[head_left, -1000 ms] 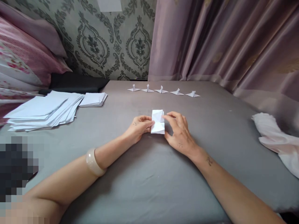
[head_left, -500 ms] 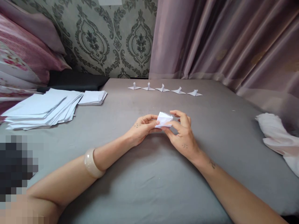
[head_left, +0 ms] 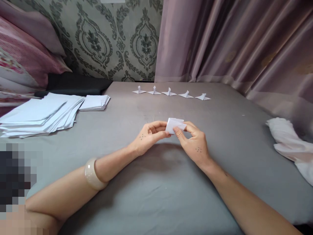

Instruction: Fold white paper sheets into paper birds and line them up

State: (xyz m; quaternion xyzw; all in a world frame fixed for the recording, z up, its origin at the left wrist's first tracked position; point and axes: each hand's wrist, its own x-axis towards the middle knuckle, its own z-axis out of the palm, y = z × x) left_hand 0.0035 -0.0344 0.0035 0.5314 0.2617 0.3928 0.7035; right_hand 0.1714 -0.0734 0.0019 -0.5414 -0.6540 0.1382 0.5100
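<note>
Between my hands, above the grey cloth surface, is a small folded piece of white paper [head_left: 174,124]. My left hand [head_left: 149,135] pinches its left edge, thumb in front and fingers behind. My right hand [head_left: 195,142] grips its right side, with the thumb pressed on the front face and the other fingers partly hidden behind it. Beyond the hands stands a row of several folded white paper figures with flat, spread wings, among them a middle one [head_left: 169,92] and a right-hand one [head_left: 203,97].
At the left lie a stack of large white paper sheets [head_left: 36,114] and a smaller stack of paper [head_left: 94,102]. Behind them is a black flat item [head_left: 78,85]. A crumpled white cloth [head_left: 288,137] rests at the right. Pink curtains [head_left: 220,42] hang along the back and right.
My right thumb has come onto the paper's front face and its raised fingers have closed behind it. The paper has turned and moved slightly right, now looking flatter and more rectangular.
</note>
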